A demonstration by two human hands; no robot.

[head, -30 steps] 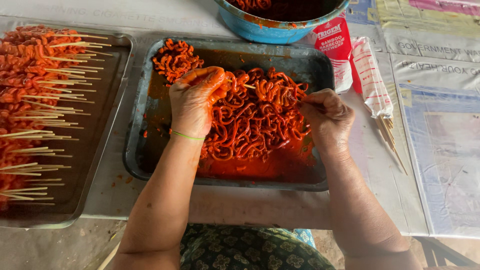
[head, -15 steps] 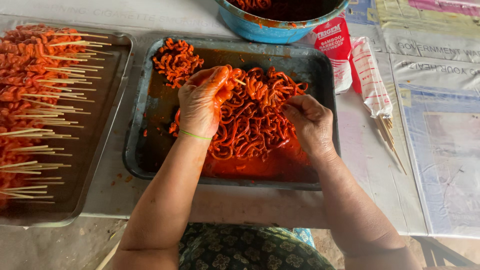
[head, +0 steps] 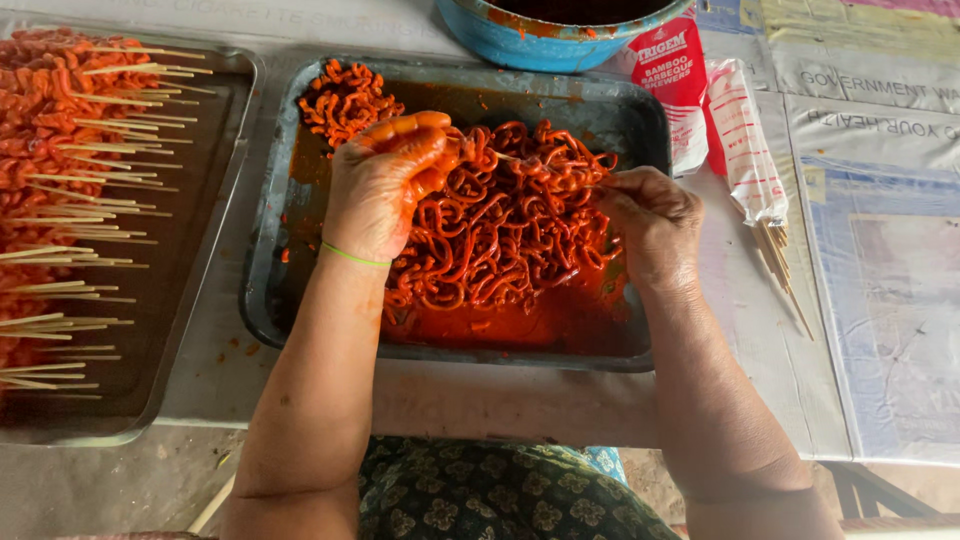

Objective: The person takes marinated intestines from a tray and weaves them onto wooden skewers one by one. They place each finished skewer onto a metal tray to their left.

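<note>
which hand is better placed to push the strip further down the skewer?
Left, probably. The left hand already pinches a coiled strip of the red marinated meat at the tip of the bamboo skewer. The right hand grips the skewer's other end, steadying it over the metal tray.

Glossy, wet red-orange marinated meat strips [head: 500, 230] glisten under the sauce-slick left hand [head: 385, 185]. They lie in a dull grey metal tray [head: 290, 200], smeared and matt. Thin pale wooden skewers [head: 90, 200] lie left of that hand. Right of the right hand [head: 650, 220], a shiny clear plastic skewer packet [head: 745, 140].
</note>
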